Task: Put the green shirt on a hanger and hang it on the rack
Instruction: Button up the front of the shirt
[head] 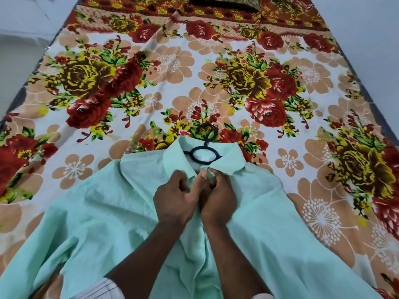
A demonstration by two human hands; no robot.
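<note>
The pale green shirt (103, 212) lies spread flat on a bed, collar pointing away from me. A black plastic hanger (204, 151) sits inside it; only its hook and neck loop show above the open collar, the arms are hidden under the cloth. My left hand (176, 197) and my right hand (218, 196) meet just below the collar, each pinching one front edge of the shirt at the top button. The button itself is hidden by my fingers. No rack is in view.
The bed is covered by a floral sheet (151, 83) in red, yellow and tan. A dark patterned pillow (222, 2) lies at the far end. Pale floor (19, 39) runs along the left side and a pale wall or floor along the right.
</note>
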